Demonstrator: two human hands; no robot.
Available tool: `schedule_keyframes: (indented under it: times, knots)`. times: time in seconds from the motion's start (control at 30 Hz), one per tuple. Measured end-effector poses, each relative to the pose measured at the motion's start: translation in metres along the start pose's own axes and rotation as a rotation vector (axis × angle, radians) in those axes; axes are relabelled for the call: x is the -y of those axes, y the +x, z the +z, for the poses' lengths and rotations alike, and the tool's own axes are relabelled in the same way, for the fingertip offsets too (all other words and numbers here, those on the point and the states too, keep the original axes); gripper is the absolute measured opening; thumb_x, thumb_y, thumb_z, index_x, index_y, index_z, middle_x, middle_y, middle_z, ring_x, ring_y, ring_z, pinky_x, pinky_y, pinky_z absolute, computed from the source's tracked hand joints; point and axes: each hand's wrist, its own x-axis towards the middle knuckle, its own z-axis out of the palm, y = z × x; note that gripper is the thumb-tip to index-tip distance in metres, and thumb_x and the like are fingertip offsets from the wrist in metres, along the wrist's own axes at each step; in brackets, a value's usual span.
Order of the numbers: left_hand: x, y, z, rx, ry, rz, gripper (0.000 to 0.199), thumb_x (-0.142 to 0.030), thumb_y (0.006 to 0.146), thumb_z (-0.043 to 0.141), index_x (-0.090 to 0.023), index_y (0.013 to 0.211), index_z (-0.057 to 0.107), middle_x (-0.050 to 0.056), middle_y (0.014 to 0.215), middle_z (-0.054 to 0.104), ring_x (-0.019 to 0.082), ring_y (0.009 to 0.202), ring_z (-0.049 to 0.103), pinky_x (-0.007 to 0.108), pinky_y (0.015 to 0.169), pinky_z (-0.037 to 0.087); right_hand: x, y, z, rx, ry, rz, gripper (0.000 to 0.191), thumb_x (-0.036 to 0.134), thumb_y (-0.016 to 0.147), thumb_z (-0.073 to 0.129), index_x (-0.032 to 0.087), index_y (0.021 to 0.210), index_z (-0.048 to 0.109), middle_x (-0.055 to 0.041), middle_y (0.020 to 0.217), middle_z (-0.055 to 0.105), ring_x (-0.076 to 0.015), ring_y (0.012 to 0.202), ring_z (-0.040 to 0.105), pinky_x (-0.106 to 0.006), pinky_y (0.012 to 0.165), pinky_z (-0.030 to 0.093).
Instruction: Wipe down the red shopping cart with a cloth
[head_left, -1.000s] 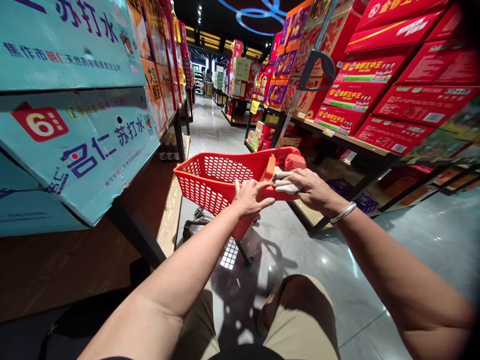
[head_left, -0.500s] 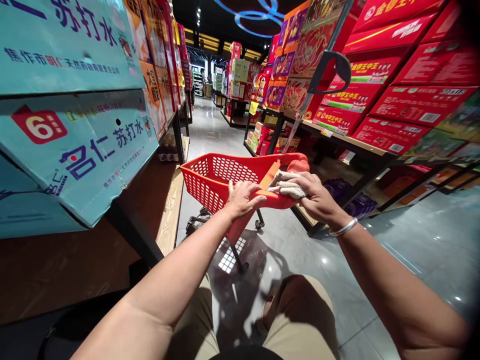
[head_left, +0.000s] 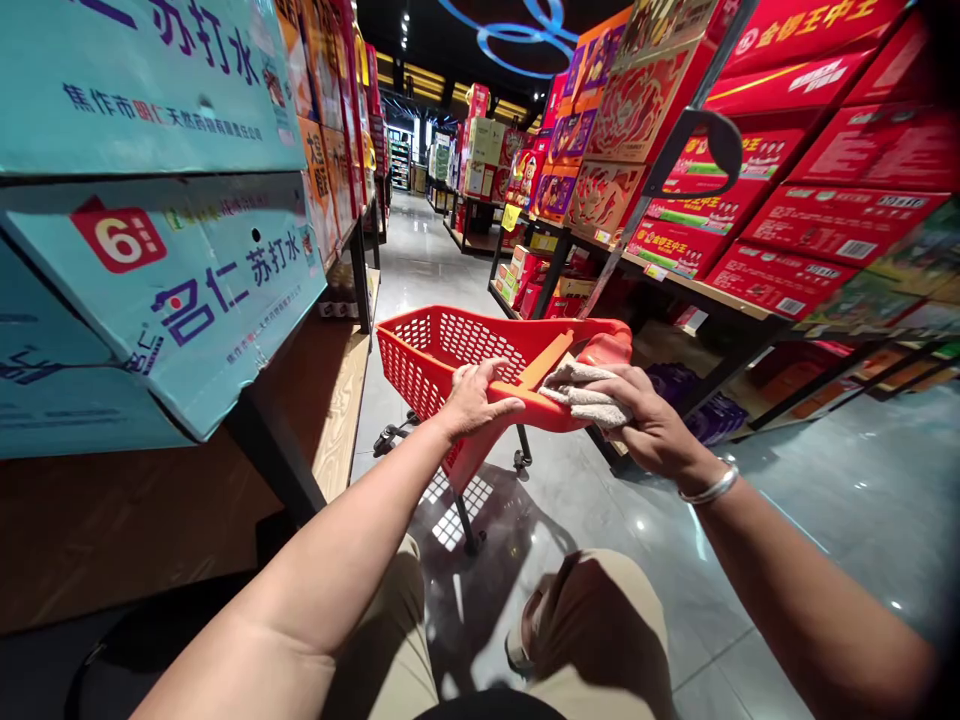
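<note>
A red plastic shopping cart with perforated basket sides stands on the floor in front of my knees. My left hand grips its near rim, fingers over the edge and thumb stretched along it. In my right hand is a folded, greyish-white cloth, pressed against the cart's rim at the right-hand end. An orange strip crosses the basket just left of the cloth. Part of the rim is hidden under the cloth and fingers.
Light-blue cartons jut out close on the left. Red boxes are stacked on a shelf at right. A dark loop handle on a pole rises behind the cart. The tiled aisle runs ahead between shelves.
My right hand and the cloth have shifted slightly right and down at the cart's rim. My left hand stays on the rim. The view has turned a little, moving the cartons rightward.
</note>
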Motion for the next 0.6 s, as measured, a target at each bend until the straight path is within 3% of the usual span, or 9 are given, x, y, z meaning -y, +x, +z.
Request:
schedule_keyframes:
  times: [0.07,0.17,0.3,0.37,0.5,0.6]
  knots:
    - [0.000,-0.004,-0.003,0.010,0.018,0.008,0.048,-0.053,0.078,0.073,-0.027,0.116,0.060,0.001,0.117,0.069,0.025,0.114,0.057,0.043,0.115,0.030,0.005,0.002,-0.004,0.075,0.038,-0.053,0.035,0.034,0.091,0.054,0.031,0.121,0.071,-0.0069,0.135,0.061,-0.0291,0.126,0.053,-0.051,0.109,0.043]
    - [-0.001,-0.011,-0.005,0.014,0.038,-0.006,0.039,-0.056,0.077,0.074,-0.027,0.101,0.064,0.000,0.108,0.070,0.025,0.110,0.057,0.042,0.112,0.032,-0.018,0.016,-0.014,0.085,-0.036,-0.089,0.035,0.028,0.086,0.056,0.028,0.118,0.072,-0.0070,0.135,0.061,-0.0288,0.124,0.053,-0.050,0.108,0.044]
    - [-0.004,-0.017,-0.002,-0.007,0.034,0.010,0.039,-0.059,0.078,0.073,-0.027,0.099,0.064,-0.001,0.104,0.069,0.024,0.107,0.056,0.042,0.111,0.029,-0.066,0.046,-0.025,-0.052,-0.354,0.118,0.040,0.016,0.077,0.056,0.019,0.113,0.073,-0.0141,0.125,0.063,-0.0310,0.109,0.058,-0.048,0.095,0.049]
    - [-0.005,-0.019,0.000,-0.014,0.032,0.017,0.041,-0.060,0.077,0.073,-0.026,0.098,0.064,-0.001,0.103,0.069,0.023,0.106,0.056,0.042,0.110,0.029,-0.076,0.065,-0.026,-0.048,-0.428,0.206,0.042,0.013,0.075,0.056,0.017,0.112,0.074,-0.0152,0.122,0.064,-0.0300,0.106,0.060,-0.045,0.091,0.051]
    - [-0.006,-0.025,-0.002,-0.020,0.011,0.034,0.044,-0.062,0.076,0.075,-0.025,0.097,0.063,-0.001,0.103,0.069,0.022,0.103,0.057,0.041,0.108,0.029,-0.066,0.106,-0.018,0.111,-0.315,0.080,0.041,0.018,0.078,0.060,0.020,0.118,0.071,-0.0105,0.121,0.069,-0.0243,0.101,0.067,-0.036,0.088,0.053]
    - [-0.006,-0.030,-0.004,-0.017,-0.007,0.046,0.044,-0.063,0.076,0.074,-0.025,0.095,0.062,-0.001,0.103,0.070,0.022,0.103,0.058,0.041,0.109,0.028,-0.050,0.132,0.001,0.199,-0.303,-0.018,0.028,0.023,0.081,0.063,0.019,0.107,0.072,-0.0100,0.101,0.074,-0.0225,0.087,0.068,-0.036,0.082,0.053]
